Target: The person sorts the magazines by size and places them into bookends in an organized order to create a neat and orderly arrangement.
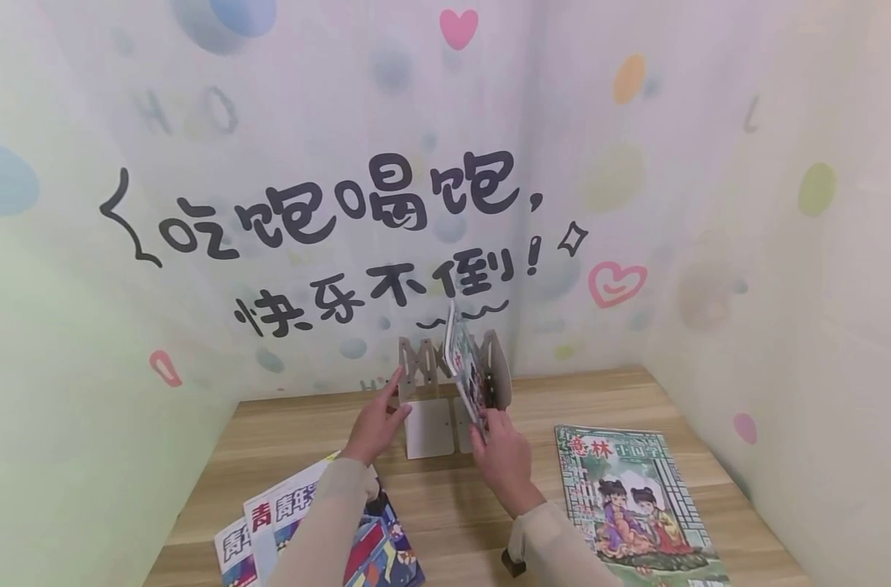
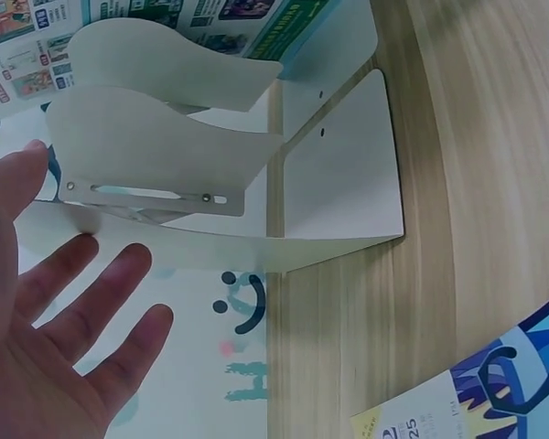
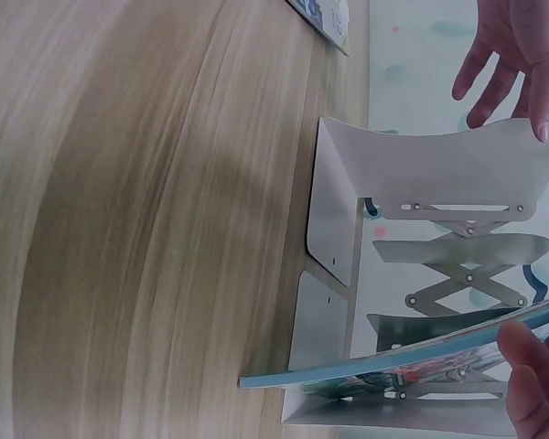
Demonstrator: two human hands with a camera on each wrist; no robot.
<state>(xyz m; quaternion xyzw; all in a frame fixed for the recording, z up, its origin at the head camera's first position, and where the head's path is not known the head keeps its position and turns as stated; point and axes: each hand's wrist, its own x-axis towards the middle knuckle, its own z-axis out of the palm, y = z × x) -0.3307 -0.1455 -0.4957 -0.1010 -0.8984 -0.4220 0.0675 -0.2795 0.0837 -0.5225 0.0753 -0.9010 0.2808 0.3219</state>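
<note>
A pale metal expandable book rack (image 1: 429,428) with scissor links stands against the back wall. My right hand (image 1: 505,456) pinches a thin magazine (image 1: 465,367) by its near edge, thumb on one side. The magazine is upright and slightly tilted, between the rack's right-hand dividers. Its blue edge (image 3: 302,376) reaches past the rack's base plates in the right wrist view. My left hand (image 1: 372,428) is at the rack's left end panel (image 2: 192,240), fingers spread and fairly straight, fingertips right at the panel's edge.
Several overlapping magazines (image 1: 379,546) lie flat at the front left, partly under the left forearm. Another magazine (image 1: 643,505) with two illustrated figures lies flat at the right. A printed wall sheet (image 1: 386,90) stands behind the wooden table (image 1: 562,399).
</note>
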